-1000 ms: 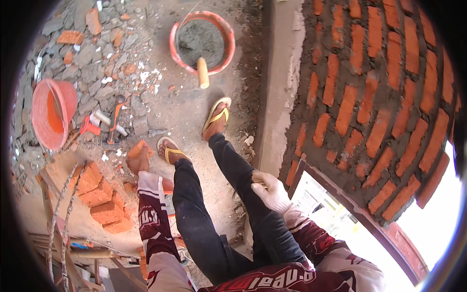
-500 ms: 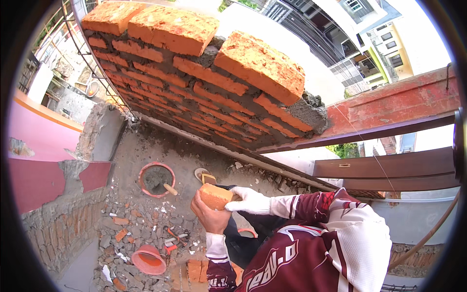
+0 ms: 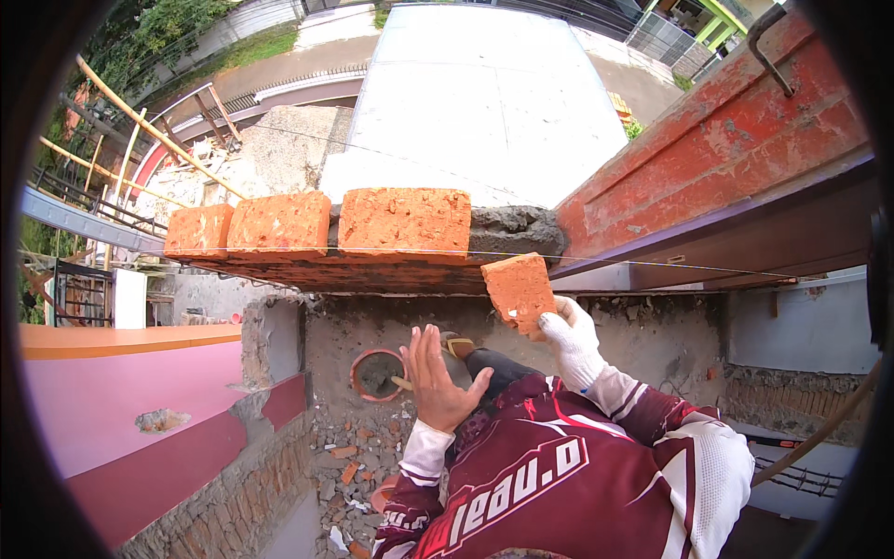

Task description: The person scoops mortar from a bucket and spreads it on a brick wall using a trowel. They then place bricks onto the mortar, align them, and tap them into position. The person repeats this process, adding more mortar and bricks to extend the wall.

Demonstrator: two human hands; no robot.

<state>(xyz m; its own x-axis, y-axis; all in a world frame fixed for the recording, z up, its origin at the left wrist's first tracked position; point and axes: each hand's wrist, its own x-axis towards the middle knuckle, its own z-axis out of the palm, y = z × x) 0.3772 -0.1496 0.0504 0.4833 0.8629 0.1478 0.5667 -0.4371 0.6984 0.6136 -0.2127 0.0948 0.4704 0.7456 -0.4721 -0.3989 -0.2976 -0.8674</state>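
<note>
In my gloved right hand (image 3: 571, 343) is a broken orange brick (image 3: 520, 293), gripped at its lower right edge. It is raised close to the brick wall (image 3: 372, 268), just below the bare grey mortar (image 3: 515, 231) at the right end of the top course. My bare left hand (image 3: 438, 377) hangs in the air, fingers stretched out, holding nothing. Left of the mortar, several bricks line the wall top, the nearest being a wide orange brick (image 3: 404, 222). A thin string (image 3: 670, 265) runs along the wall's near edge, passing by the held brick.
A red-painted beam (image 3: 708, 140) rises beyond the wall's right end. On the floor below stand a round mortar bucket (image 3: 376, 374) and brick rubble (image 3: 349, 456). At left are a pink wall (image 3: 140, 382) and bamboo poles (image 3: 154, 126). A white roof (image 3: 484, 102) lies beyond.
My left hand has let go of the brick and opened. My right hand has lifted the brick toward the wall's right end. The view has turned, bringing the wall top level across it.
</note>
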